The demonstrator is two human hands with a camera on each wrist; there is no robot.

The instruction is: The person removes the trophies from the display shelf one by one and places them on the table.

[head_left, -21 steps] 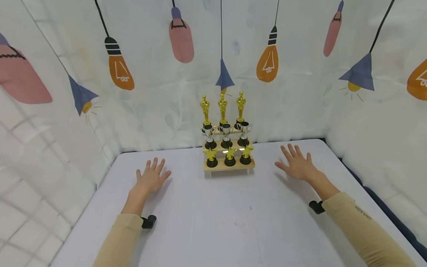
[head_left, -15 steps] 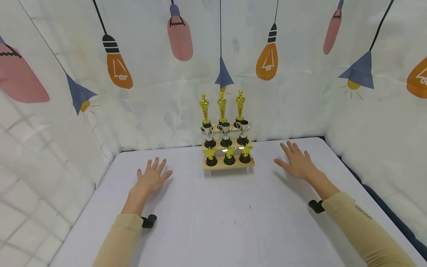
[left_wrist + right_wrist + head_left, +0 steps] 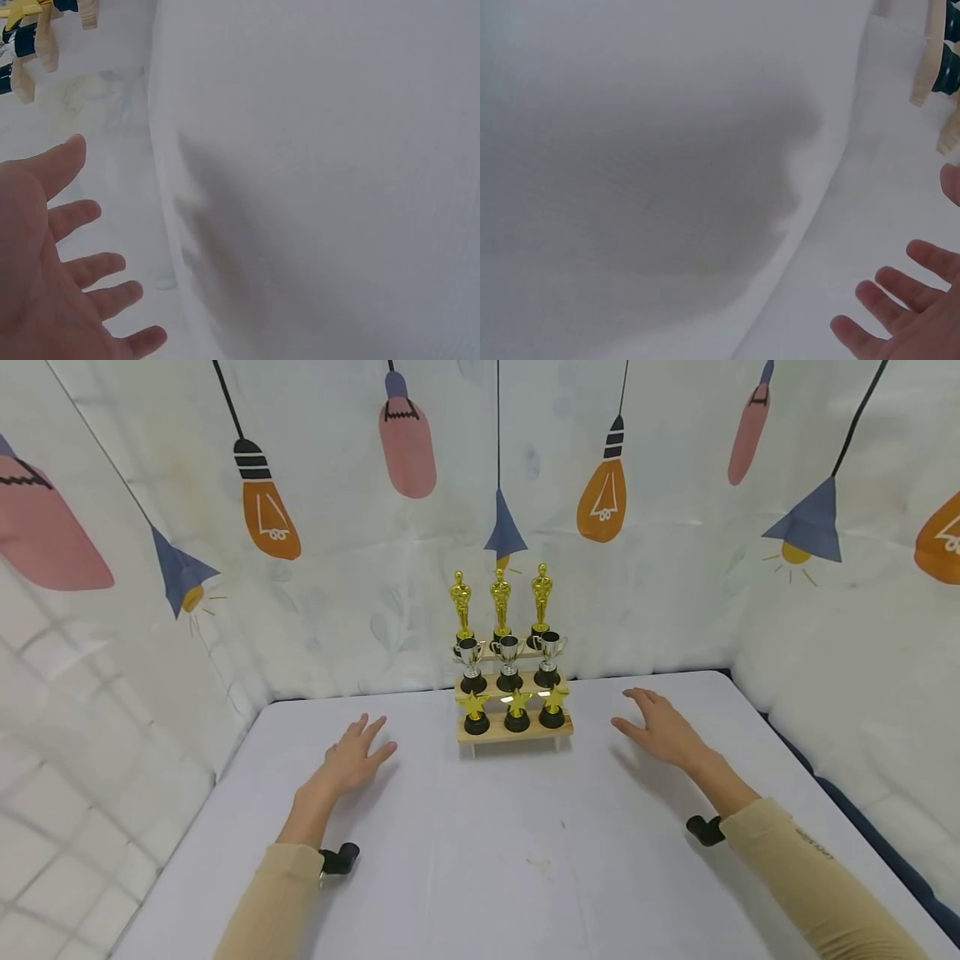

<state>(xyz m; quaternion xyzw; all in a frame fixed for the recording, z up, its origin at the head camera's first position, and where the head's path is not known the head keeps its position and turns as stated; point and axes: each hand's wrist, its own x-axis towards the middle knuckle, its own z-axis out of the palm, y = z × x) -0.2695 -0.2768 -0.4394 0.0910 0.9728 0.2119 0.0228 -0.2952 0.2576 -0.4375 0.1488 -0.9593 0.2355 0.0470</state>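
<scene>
A three-step wooden stand is at the back middle of the table. Its top step carries three gold figure statuettes, the middle step three silver two-handled cups, the bottom step three gold star trophies, all on black bases. My left hand hovers left of the stand, fingers spread and holding nothing. To the stand's right, my right hand is raised above the table with loosely extended fingers, also holding nothing. Each wrist view shows a bare palm and only a corner of the stand.
A white cloth covers the table. Behind and beside it hang white curtains printed with lamps and bulbs. A dark edge runs along the table's right side. Each wrist bears a black camera mount.
Both hands have shifted slightly inward toward the stand, and their fingers have turned from widely spread to a looser bend. The trophies and stand have stayed in place.
</scene>
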